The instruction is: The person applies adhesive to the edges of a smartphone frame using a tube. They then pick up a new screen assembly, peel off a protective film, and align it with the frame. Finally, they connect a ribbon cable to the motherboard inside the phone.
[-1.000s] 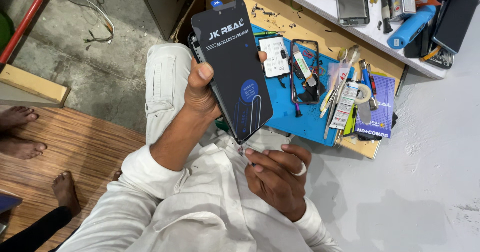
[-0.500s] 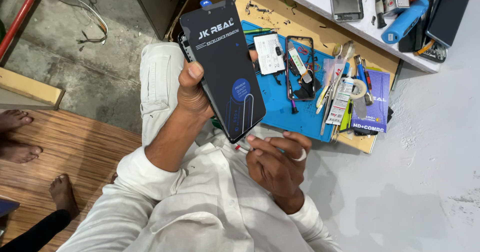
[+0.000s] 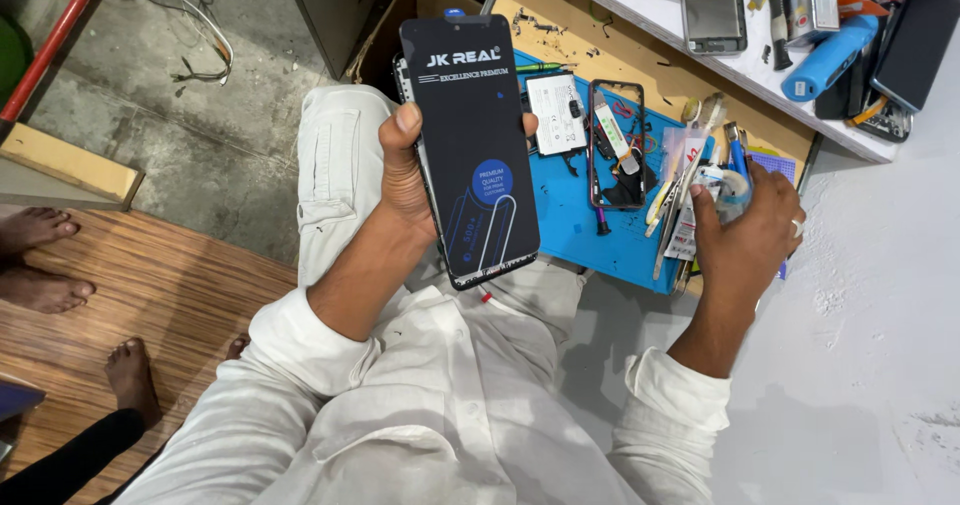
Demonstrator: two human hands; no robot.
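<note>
My left hand (image 3: 405,180) grips a black phone screen panel (image 3: 470,150) with a printed protective film, holding it upright above my lap. My right hand (image 3: 745,230) reaches over the right end of the blue work mat (image 3: 570,225) and closes on a small roll of clear tape (image 3: 725,185) beside a bundle of tools and packets (image 3: 680,180). On the mat lie a white battery (image 3: 556,113) and an open phone frame (image 3: 616,145).
A white bench at the top right carries a blue cylindrical tool (image 3: 825,65), a black phone (image 3: 915,40) and a dismantled phone (image 3: 712,7). Other people's bare feet (image 3: 40,255) rest on the wooden floor at left. A cardboard box (image 3: 400,15) stands behind the panel.
My right hand left the bottom edge of the screen panel and moved right, up to the tape roll on the mat. The left hand kept the panel raised.
</note>
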